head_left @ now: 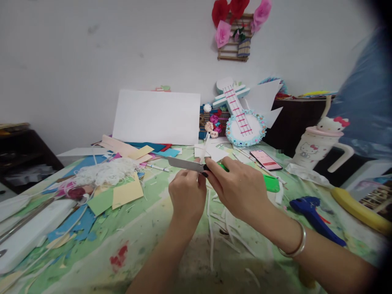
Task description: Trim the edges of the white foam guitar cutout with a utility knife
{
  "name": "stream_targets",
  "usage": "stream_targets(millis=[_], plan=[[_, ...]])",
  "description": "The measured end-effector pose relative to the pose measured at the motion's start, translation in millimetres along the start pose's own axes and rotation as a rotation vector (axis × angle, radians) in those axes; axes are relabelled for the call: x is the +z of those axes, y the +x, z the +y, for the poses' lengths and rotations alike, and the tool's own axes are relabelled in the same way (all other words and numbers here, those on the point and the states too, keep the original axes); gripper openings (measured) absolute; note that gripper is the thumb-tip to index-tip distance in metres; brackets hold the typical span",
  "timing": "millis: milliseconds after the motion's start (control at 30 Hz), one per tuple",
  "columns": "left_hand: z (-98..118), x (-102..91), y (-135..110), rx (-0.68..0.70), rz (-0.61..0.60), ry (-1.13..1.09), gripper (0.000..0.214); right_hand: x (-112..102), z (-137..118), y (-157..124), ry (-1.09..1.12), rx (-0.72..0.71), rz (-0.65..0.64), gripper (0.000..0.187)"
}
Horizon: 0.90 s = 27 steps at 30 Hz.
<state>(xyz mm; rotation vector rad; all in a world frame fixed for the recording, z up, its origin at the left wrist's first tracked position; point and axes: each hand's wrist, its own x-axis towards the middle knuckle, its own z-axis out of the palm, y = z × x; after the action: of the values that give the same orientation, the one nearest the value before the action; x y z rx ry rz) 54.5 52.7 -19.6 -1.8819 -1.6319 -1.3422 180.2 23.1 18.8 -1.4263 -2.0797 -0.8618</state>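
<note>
My right hand (237,185) is closed round the green handle of a knife (186,164), whose metal blade points left above the table. My left hand (187,194) is curled shut just under the blade, pinching a thin white strip (204,149) that sticks up past the blade. A silver bangle (297,245) sits on my right wrist. More white strips (214,228) lie on the table below my hands.
Coloured paper scraps (122,192) and a heap of white shreds (105,171) lie at left. A phone (265,159), a blue glue gun (315,216), a cartoon-cat mug (318,143) and a yellow object (358,210) sit right. A white sheet (156,116) and a paper guitar (241,118) lean on the wall.
</note>
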Motion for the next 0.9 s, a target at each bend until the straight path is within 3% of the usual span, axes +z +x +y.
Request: stream_targets(millis=[900], plan=[[-1.7, -2.5, -3.1, 0.049, 0.061, 0.016, 0.023, -2.8, 10.0, -3.7, -0.013, 0.077, -0.044, 0.041]])
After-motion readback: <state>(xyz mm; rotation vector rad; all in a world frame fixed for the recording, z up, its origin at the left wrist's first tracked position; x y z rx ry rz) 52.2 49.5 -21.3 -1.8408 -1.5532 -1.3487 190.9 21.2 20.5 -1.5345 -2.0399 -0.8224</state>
